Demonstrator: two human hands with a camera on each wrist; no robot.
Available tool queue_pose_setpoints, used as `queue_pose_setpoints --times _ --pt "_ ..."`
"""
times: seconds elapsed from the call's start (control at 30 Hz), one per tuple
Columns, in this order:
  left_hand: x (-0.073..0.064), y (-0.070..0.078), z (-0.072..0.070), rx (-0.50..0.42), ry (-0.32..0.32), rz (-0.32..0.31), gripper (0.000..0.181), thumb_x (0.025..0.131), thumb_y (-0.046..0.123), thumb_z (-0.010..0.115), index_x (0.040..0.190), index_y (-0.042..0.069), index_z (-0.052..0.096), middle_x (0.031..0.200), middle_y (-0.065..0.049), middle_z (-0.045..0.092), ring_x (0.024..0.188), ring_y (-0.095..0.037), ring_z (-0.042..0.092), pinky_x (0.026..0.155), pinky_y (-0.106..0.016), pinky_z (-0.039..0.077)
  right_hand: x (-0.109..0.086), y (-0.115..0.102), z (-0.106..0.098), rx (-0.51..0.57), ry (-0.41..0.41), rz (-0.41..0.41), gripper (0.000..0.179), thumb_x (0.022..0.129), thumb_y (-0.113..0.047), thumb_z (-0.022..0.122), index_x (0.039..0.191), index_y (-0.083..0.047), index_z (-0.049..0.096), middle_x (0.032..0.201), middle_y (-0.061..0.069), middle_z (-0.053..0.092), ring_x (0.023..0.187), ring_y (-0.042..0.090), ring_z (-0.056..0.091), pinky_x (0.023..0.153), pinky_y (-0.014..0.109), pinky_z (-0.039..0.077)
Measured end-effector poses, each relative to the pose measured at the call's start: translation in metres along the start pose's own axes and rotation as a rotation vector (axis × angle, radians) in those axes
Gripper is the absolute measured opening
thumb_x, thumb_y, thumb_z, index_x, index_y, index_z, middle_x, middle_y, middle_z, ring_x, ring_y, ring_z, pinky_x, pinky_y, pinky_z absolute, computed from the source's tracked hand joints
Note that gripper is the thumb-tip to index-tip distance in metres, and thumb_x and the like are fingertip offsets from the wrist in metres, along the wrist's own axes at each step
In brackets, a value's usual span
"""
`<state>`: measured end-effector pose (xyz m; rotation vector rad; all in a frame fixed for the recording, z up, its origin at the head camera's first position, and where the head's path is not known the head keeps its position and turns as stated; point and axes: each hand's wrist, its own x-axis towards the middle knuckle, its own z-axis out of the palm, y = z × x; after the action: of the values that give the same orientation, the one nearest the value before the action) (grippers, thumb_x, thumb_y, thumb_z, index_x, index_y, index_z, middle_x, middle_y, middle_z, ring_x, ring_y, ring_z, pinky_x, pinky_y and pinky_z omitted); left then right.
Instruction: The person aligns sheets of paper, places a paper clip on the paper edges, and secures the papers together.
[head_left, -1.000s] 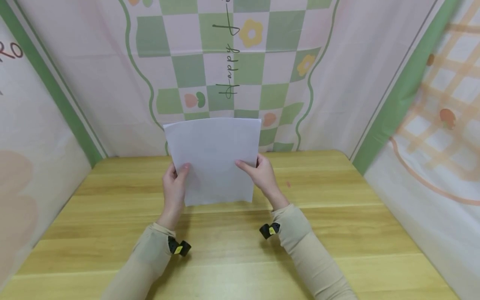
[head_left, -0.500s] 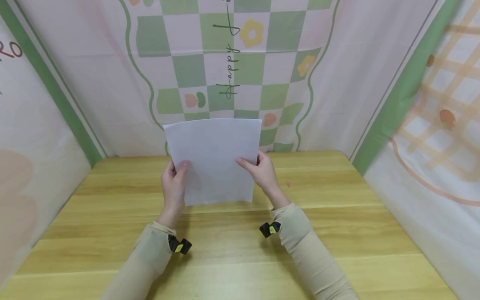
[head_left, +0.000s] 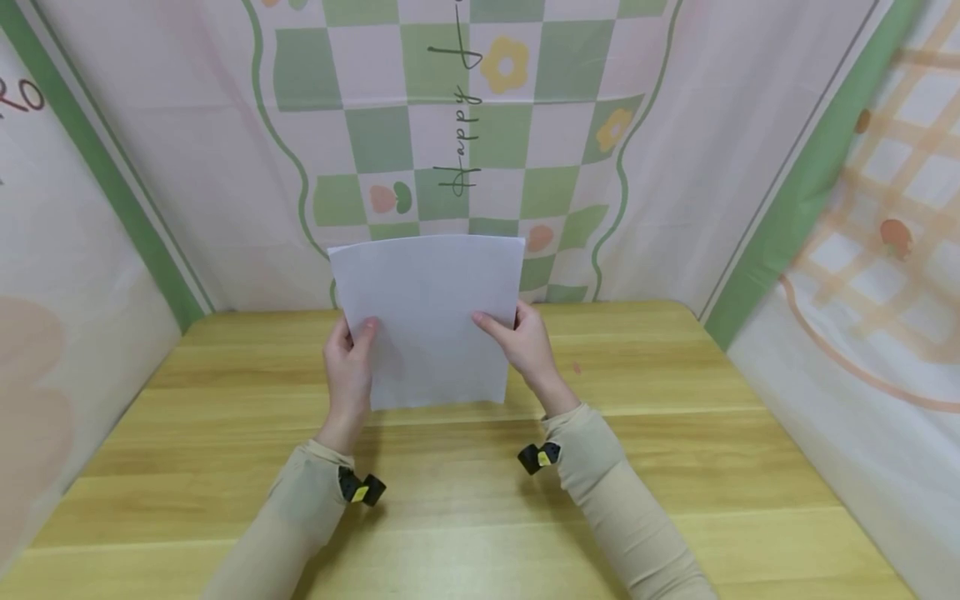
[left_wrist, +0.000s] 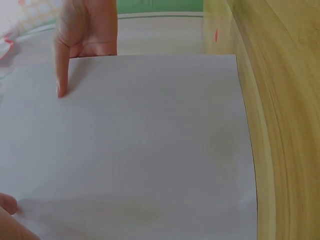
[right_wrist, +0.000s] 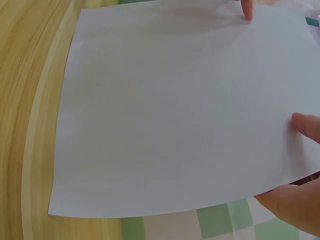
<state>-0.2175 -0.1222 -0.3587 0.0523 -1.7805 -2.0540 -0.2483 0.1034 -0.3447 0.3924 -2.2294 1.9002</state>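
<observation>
A blank white sheet of paper (head_left: 431,325) is held up between both hands over the table, its face turned toward the head camera and its top edge slightly bowed. My left hand (head_left: 348,371) pinches the left edge, thumb on the front and fingers behind. On the opposite edge my right hand (head_left: 528,350) grips in the same way, its thumb lying across the front. The left wrist view shows the right hand (left_wrist: 87,35) at the far edge of the paper (left_wrist: 145,135). In the right wrist view the right thumb presses the paper (right_wrist: 165,110); the fingers behind it are mostly hidden.
The wood-grain table (head_left: 450,508) spreads below the hands. A small red mark (head_left: 577,368) shows on it to the right. Behind stands a curtain (head_left: 495,137) with green checks and flowers, and printed cloth hangs at both sides. Each sleeve carries a small black camera (head_left: 538,458).
Both hands have slid up very slightly along the paper's edges. The sheet stays in nearly the same place.
</observation>
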Motion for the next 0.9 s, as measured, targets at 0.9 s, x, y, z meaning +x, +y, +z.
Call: queue_pose_setpoints --times 0.9 --pt "0.0 0.009 0.0 -0.035 0.041 -0.002 0.031 0.095 0.015 0.056 0.122 -0.001 0.054 0.122 -0.009 0.059 0.11 -0.012 0.055 0.097 -0.029 0.041 0.001 -0.011 0.0 0.012 0.01 -0.025 0.039 0.086 -0.017 0.07 0.119 0.0 0.057 0.12 0.018 0.062 0.11 0.026 0.06 0.095 0.042 0.046"
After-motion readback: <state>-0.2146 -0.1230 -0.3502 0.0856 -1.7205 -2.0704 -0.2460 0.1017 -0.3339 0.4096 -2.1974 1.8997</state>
